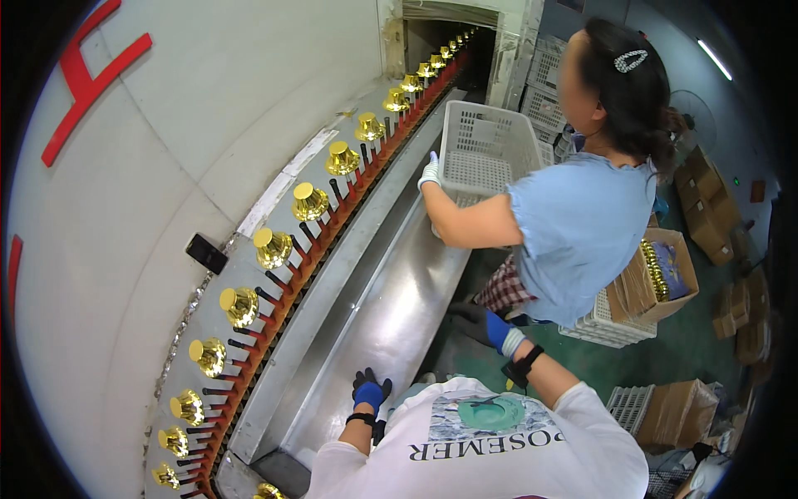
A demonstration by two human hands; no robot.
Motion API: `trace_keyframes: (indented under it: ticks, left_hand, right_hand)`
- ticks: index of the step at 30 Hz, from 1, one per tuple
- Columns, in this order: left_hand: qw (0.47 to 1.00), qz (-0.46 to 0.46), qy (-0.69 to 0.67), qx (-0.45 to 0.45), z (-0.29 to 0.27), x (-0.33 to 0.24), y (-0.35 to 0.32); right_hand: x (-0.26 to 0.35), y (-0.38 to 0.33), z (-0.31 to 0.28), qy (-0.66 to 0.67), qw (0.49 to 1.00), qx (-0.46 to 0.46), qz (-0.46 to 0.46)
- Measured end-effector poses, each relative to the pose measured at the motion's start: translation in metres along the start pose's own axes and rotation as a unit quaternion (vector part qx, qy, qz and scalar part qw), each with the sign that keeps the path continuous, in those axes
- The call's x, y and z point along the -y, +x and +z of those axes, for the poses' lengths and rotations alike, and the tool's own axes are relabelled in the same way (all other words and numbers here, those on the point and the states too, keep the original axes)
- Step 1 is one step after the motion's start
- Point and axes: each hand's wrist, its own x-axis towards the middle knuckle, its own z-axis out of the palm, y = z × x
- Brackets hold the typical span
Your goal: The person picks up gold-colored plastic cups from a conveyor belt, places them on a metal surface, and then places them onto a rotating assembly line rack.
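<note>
My left hand (371, 390), in a blue and black glove, lies with fingers spread on the bare metal ledge (395, 303), holding nothing. My right hand (488, 329), gloved alike, reaches out to the right of the ledge over the floor. Its dark fingers are stretched out, and nothing shows in them. Left of the ledge curves a conveyor line (287, 291) of red holders with dark-topped pins. Shiny gold bell-shaped pieces (239, 307) stand in a row along its far side. A co-worker's white-gloved hand (430, 171) touches a white plastic basket (492, 109) resting at the ledge's far end.
The co-worker in a blue top (582, 224) stands close ahead on the right. Behind are an open carton (636, 291) with gold pieces, stacked white crates (603, 328) and cardboard boxes (706, 204). A dark phone-like device (206, 254) sits by the white wall. The line enters an opening (445, 37).
</note>
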Motion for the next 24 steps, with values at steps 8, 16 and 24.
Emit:
trace_keyframes:
  ticks: [8,16,24]
  left_hand:
    - [0.996,-0.006,-0.075,-0.056,-0.015,0.016,0.039]
    - [0.968,-0.064,-0.185,-0.155,-0.057,-0.009,0.067]
    - [0.919,-0.168,-0.293,-0.205,-0.092,-0.148,0.131]
  right_hand:
    - [0.135,0.238,-0.005,-0.062,0.967,-0.041,-0.243]
    - [0.144,0.51,-0.086,-0.104,0.965,-0.188,-0.148]
    - [0.144,0.748,-0.246,-0.247,0.948,-0.193,-0.053]
